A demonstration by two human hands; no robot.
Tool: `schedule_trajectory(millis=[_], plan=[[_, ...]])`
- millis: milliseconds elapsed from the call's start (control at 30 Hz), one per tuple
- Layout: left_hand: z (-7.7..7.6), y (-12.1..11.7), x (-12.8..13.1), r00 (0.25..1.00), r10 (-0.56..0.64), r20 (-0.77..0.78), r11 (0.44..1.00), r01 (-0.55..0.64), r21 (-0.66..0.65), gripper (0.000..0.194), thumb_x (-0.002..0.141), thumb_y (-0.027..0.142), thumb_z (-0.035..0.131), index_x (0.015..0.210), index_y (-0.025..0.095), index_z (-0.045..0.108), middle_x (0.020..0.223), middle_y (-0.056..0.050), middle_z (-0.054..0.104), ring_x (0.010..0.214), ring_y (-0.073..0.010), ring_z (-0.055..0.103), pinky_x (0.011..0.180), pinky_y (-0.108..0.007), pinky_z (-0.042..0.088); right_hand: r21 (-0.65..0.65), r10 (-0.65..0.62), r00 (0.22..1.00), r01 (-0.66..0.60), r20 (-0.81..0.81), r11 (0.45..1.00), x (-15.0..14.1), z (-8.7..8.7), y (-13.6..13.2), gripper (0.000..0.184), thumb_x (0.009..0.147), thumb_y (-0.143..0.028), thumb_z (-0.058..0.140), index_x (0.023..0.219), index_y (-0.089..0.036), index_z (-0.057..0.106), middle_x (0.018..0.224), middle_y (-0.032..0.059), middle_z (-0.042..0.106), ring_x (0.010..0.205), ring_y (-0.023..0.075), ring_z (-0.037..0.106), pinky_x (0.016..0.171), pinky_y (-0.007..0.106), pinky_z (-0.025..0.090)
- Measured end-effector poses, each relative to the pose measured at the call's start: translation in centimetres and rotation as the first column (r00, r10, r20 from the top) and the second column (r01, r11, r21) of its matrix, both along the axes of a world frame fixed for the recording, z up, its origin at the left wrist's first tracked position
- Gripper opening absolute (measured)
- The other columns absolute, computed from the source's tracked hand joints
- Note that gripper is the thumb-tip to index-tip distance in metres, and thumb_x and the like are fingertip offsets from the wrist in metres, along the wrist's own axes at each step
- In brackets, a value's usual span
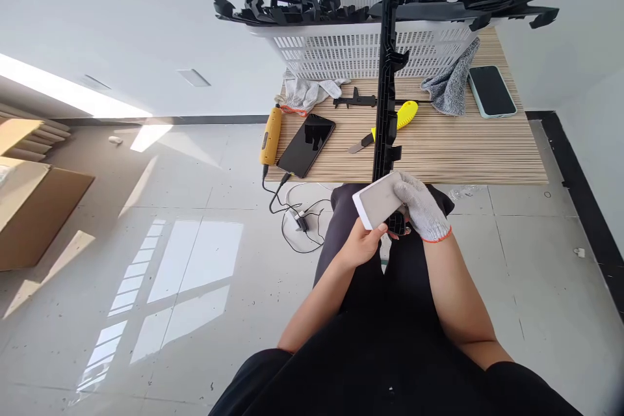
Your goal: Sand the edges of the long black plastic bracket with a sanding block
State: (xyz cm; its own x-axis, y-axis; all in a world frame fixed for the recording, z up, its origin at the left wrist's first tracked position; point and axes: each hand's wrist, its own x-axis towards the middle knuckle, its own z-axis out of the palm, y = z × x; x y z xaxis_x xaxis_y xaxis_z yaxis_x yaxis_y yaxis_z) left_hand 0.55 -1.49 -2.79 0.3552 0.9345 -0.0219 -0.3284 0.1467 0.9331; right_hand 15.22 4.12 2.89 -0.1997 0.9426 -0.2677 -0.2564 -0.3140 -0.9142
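A long black plastic trim strip (pixel 387 88) stands lengthwise before me, its near end low over my lap and its far end reaching past the basket. My bare left hand (pixel 363 244) is closed at that near end, with fingertips showing beneath it and the thumb by the block's lower edge. My right hand (pixel 423 207), in a white knit glove with an orange cuff, grips a flat grey-and-white rectangular block (pixel 377 200), thumb on top. The block lies over the strip and hides part of it; the gloved fingers underneath are mostly hidden.
On the wood-striped table (pixel 468 156) are a yellow-handled knife (pixel 406 115), a black phone (pixel 307 145), a yellow corded tool (pixel 271 136), another phone (pixel 492 92), a glove (pixel 305 92) and a grey cloth (pixel 453 81). A white basket (pixel 336 52) holds black parts. Cables (pixel 302 224) trail on the floor.
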Motion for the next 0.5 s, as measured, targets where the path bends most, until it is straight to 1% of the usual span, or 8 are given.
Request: schedule_trajectory(millis=[33,67,133,200,267,333,433,500], plan=[[0.0,-0.1,-0.1,0.999,0.008,-0.041,1.0,-0.007,0.017,0.068,0.091,0.078,0.06,0.113,0.015,0.068,0.095,-0.014,0.078,0.078,-0.0226,0.076,0.069,-0.033,0.06,0.016,0.029,0.999,-0.029,-0.014,0.999,0.2,-0.1,0.0,0.053,0.072,-0.07,0.085,0.077,-0.023,0.06,0.051,-0.0067,0.045,0.038,0.0065,0.03,0.033,0.024,0.02],[0.0,-0.1,-0.3,0.996,0.016,-0.092,0.999,-0.013,0.031,0.068,0.091,0.079,0.059,0.115,0.015,0.067,0.095,-0.013,0.078,0.078,-0.0228,0.075,0.07,-0.034,0.06,0.034,0.0,0.999,0.001,-0.039,0.999,0.4,-0.2,-0.1,0.052,0.073,-0.069,0.085,0.078,-0.023,0.06,0.049,-0.0076,0.042,0.038,0.0062,0.028,0.034,0.023,0.02],[0.6,0.2,-0.8,0.967,0.036,-0.254,0.998,-0.02,0.066,0.066,0.09,0.079,0.06,0.116,0.018,0.065,0.091,-0.009,0.077,0.078,-0.0231,0.074,0.071,-0.035,0.059,0.061,-0.134,0.987,0.14,-0.086,0.988,0.5,-0.3,-0.1,0.05,0.076,-0.07,0.081,0.081,-0.024,0.061,0.047,-0.0091,0.037,0.039,0.0062,0.026,0.036,0.023,0.019],[1.6,0.9,-1.3,0.889,0.044,-0.455,0.994,0.005,0.106,0.061,0.089,0.077,0.062,0.108,0.02,0.064,0.085,-0.006,0.075,0.077,-0.0229,0.072,0.071,-0.033,0.057,0.053,-0.191,0.978,0.195,-0.084,0.979,0.5,-0.4,0.1,0.05,0.075,-0.069,0.082,0.083,-0.024,0.062,0.048,-0.0087,0.039,0.041,0.0068,0.029,0.037,0.023,0.021],[2.8,1.8,-1.6,0.81,0.036,-0.585,0.989,0.055,0.137,0.057,0.089,0.077,0.063,0.099,0.021,0.063,0.079,-0.004,0.073,0.073,-0.0226,0.07,0.068,-0.032,0.053,0.018,-0.166,0.985,0.167,-0.053,0.986,0.3,-0.4,0.3,0.052,0.068,-0.067,0.089,0.085,-0.024,0.065,0.052,-0.0074,0.045,0.043,0.0074,0.034,0.038,0.023,0.025],[3.5,2.6,-1.7,0.792,0.037,-0.609,0.984,0.078,0.162,0.055,0.091,0.075,0.061,0.103,0.021,0.062,0.076,-0.002,0.072,0.071,-0.0228,0.07,0.067,-0.031,0.051,-0.031,-0.208,0.976,0.207,-0.057,0.978,0.0,-0.4,0.6,0.054,0.066,-0.068,0.088,0.089,-0.025,0.067,0.056,-0.0064,0.049,0.045,0.0085,0.039,0.039,0.024,0.029],[3.6,3.0,-1.6,0.826,0.027,-0.563,0.982,0.083,0.168,0.053,0.095,0.07,0.059,0.116,0.021,0.062,0.076,-0.002,0.074,0.073,-0.0241,0.073,0.07,-0.031,0.053,-0.067,-0.306,0.947,0.3,-0.096,0.952,-0.2,-0.5,0.8,0.054,0.073,-0.075,0.079,0.093,-0.026,0.068,0.059,-0.0044,0.054,0.048,0.0116,0.046,0.041,0.026,0.036],[3.1,2.7,-1.5,0.846,0.004,-0.533,0.984,0.093,0.155,0.051,0.095,0.07,0.059,0.108,0.022,0.064,0.076,-0.003,0.076,0.074,-0.0248,0.075,0.07,-0.031,0.054,-0.034,-0.25,0.964,0.248,-0.086,0.968,-0.3,-0.6,0.7,0.051,0.074,-0.072,0.08,0.092,-0.026,0.068,0.068,-0.0014,0.063,0.054,0.0146,0.054,0.045,0.029,0.042]])
